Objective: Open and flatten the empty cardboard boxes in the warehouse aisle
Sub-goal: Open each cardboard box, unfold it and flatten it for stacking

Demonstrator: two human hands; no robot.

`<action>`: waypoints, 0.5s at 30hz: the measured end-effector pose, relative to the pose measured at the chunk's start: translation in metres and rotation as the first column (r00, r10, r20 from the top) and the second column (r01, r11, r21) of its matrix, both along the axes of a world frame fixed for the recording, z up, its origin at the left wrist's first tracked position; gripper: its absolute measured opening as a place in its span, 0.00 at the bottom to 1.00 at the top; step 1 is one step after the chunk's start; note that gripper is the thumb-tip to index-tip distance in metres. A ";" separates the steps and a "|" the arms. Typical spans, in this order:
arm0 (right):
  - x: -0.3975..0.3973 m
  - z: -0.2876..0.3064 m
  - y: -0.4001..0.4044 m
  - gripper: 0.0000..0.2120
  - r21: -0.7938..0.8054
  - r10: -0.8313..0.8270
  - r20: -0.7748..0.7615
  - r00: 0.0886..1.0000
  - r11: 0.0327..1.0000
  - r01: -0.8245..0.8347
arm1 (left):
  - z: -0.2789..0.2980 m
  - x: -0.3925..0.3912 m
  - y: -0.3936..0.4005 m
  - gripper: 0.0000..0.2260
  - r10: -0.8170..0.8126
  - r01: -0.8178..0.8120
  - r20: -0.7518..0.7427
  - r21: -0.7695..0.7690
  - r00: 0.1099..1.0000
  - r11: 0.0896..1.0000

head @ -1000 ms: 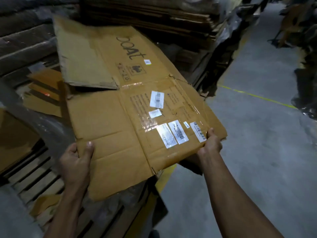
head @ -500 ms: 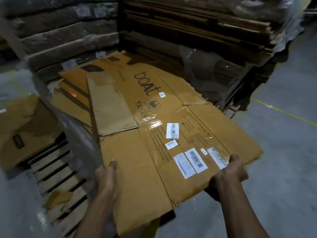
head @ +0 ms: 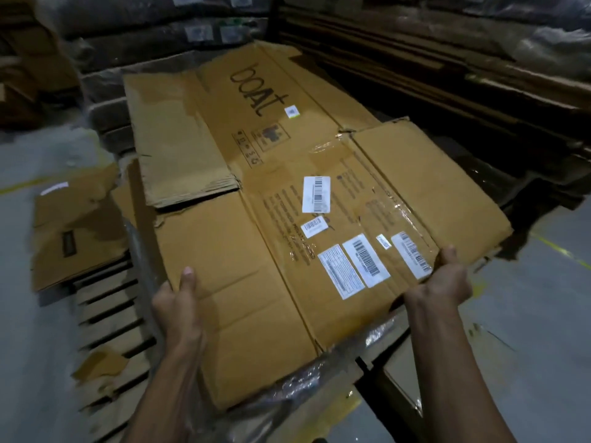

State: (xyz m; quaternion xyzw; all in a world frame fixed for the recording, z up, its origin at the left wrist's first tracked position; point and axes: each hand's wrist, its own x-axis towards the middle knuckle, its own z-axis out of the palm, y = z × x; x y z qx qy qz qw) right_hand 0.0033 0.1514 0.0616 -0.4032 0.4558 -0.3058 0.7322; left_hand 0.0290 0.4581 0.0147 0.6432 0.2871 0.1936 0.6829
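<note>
A large flattened brown cardboard box (head: 271,199), printed "boat" and covered with white barcode labels and clear tape, lies spread over a plastic-wrapped stack. My left hand (head: 177,298) grips its near left edge, thumb on top. My right hand (head: 443,279) grips the near right edge beside a barcode label, thumb on top and fingers hidden under the board. One flap at the far left is folded back over the panel.
More flattened cardboard (head: 76,231) lies on a wooden pallet (head: 105,318) at the left. Wrapped stacks of cardboard (head: 447,59) rise behind and to the right. Grey concrete floor with a yellow line (head: 563,251) lies on the right.
The flattened box has come down and forward from a raised, tilted hold to lie nearly flat on the stack. Both hands keep their grip on the near edge.
</note>
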 end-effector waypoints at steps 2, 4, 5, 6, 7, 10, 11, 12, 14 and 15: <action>0.033 0.002 -0.014 0.08 0.127 -0.013 0.131 0.991 0.992 -0.004 | 0.004 0.021 -0.004 0.07 0.039 -0.039 0.013 0.009 0.999 0.999; 0.069 0.001 -0.020 0.07 0.133 0.073 0.128 0.989 0.987 -0.090 | 0.000 0.045 -0.003 0.13 0.071 -0.071 -0.038 0.007 0.997 0.997; 0.088 -0.005 -0.021 0.09 0.137 0.161 0.127 0.979 0.974 -0.178 | -0.004 0.058 0.000 0.12 0.073 -0.072 -0.075 0.016 0.994 0.997; 0.101 -0.013 -0.021 0.11 0.143 0.236 0.114 0.965 0.957 -0.251 | -0.011 0.068 0.005 0.11 0.046 -0.040 -0.152 0.043 0.987 0.998; 0.112 -0.021 -0.017 0.12 0.149 0.324 0.096 0.941 0.930 -0.335 | -0.021 0.077 0.010 0.18 0.003 0.015 -0.232 0.073 0.973 0.997; 0.129 -0.052 -0.007 0.23 0.043 0.566 -0.155 0.810 0.823 -0.567 | -0.042 0.068 0.003 0.35 -0.138 0.234 -0.435 0.177 0.890 0.956; 0.130 -0.061 -0.001 0.28 -0.014 0.616 -0.262 0.743 0.767 -0.641 | -0.047 0.060 -0.004 0.34 -0.145 0.296 -0.465 0.271 0.873 0.916; 0.128 -0.073 0.004 0.33 -0.071 0.645 -0.347 0.681 0.706 -0.704 | -0.053 0.050 -0.012 0.34 -0.150 0.348 -0.475 0.361 0.867 0.865; 0.116 -0.091 0.014 0.39 -0.223 0.626 -0.489 0.607 0.583 -0.781 | -0.064 0.029 -0.022 0.37 -0.183 0.415 -0.454 0.488 0.872 0.768; 0.108 -0.097 0.018 0.38 -0.293 0.599 -0.562 0.570 0.501 -0.814 | -0.071 0.018 -0.024 0.39 -0.211 0.457 -0.464 0.519 0.860 0.722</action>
